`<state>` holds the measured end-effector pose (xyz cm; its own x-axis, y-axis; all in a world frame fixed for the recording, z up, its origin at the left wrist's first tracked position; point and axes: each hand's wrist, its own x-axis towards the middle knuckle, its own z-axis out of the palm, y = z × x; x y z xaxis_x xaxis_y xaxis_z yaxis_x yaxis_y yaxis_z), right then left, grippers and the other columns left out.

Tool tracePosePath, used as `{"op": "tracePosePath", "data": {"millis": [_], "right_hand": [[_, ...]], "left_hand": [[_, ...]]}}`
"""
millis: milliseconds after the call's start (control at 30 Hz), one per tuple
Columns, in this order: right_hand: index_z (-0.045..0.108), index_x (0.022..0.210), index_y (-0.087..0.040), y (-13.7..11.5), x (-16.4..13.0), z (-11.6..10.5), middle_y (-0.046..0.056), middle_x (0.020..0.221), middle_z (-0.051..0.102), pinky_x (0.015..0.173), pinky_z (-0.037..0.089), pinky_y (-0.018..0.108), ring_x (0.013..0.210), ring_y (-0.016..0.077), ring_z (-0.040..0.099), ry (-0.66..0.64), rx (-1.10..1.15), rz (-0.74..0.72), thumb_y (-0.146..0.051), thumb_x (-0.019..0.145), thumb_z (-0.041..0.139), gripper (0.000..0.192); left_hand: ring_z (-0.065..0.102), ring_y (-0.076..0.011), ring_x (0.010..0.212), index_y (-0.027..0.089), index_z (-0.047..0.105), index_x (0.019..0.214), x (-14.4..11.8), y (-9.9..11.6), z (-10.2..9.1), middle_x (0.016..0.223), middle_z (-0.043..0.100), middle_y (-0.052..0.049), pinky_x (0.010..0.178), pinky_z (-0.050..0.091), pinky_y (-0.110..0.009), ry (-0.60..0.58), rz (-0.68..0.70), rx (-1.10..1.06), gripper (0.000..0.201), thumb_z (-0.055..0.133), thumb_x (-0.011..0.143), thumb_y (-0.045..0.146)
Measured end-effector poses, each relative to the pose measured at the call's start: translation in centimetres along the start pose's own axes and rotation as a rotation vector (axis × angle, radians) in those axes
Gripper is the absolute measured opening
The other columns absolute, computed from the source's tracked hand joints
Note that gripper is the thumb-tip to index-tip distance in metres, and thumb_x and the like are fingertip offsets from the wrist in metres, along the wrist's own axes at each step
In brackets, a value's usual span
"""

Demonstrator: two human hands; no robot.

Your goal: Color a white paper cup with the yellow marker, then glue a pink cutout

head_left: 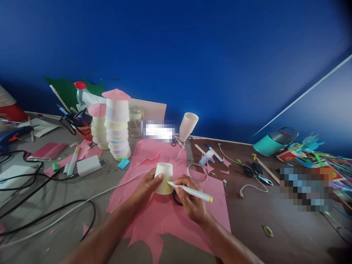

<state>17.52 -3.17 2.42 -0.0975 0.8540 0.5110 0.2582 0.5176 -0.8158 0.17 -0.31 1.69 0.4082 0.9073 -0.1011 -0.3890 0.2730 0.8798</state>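
Note:
My left hand point(147, 189) grips an upside-down paper cup point(164, 176), whose lower part is coloured yellow. My right hand point(189, 198) holds a white marker point(192, 192) with a yellow end cap, its tip touching the cup's side. Both hands rest over a cut sheet of pink paper point(170, 216) on the table. A dark ring lies under my right hand, mostly hidden.
Two stacks of cups with pink paper tops point(117, 124) stand behind. A tilted cup stack point(187, 126), a glass jar point(135, 121), a tape roll point(197, 172), scissors point(254, 171), a teal container point(272, 141), pens, cables point(41, 205) and paper scraps lie around.

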Motion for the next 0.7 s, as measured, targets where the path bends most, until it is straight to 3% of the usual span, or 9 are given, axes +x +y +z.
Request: {"op": "tracePosePath", "data": {"millis": [100,500,700], "right_hand": [[0.061,0.091,-0.024,0.03,-0.01,-0.04,0.000,0.074,0.062,0.054,0.044,0.027,0.060,0.0157,0.057,0.040,-0.027,0.003,-0.026,0.095,0.052,0.011],[0.061,0.090,-0.022,0.06,-0.10,0.08,-0.001,0.074,0.059,0.054,0.046,0.027,0.059,0.0135,0.055,-0.013,-0.026,-0.019,-0.027,0.097,0.051,0.013],[0.061,0.092,-0.023,0.01,-0.08,0.19,-0.001,0.074,0.058,0.054,0.045,0.027,0.060,0.0139,0.054,0.011,-0.008,-0.033,-0.027,0.097,0.051,0.011]], "left_hand": [[0.060,-0.0188,0.080,0.017,0.064,0.103,0.08,-0.21,-0.18,0.091,0.067,-0.005,0.071,0.045,-0.029,0.002,-0.003,0.012,0.033,0.068,0.087,0.046],[0.056,-0.0172,0.078,0.015,0.062,0.102,0.17,-0.55,-0.50,0.090,0.064,-0.005,0.070,0.043,-0.028,-0.015,0.015,0.078,0.037,0.067,0.088,0.049],[0.061,-0.0210,0.083,0.016,0.064,0.107,0.16,-0.70,-0.47,0.095,0.068,-0.007,0.072,0.044,-0.029,-0.012,0.001,0.069,0.041,0.069,0.086,0.050]]}}
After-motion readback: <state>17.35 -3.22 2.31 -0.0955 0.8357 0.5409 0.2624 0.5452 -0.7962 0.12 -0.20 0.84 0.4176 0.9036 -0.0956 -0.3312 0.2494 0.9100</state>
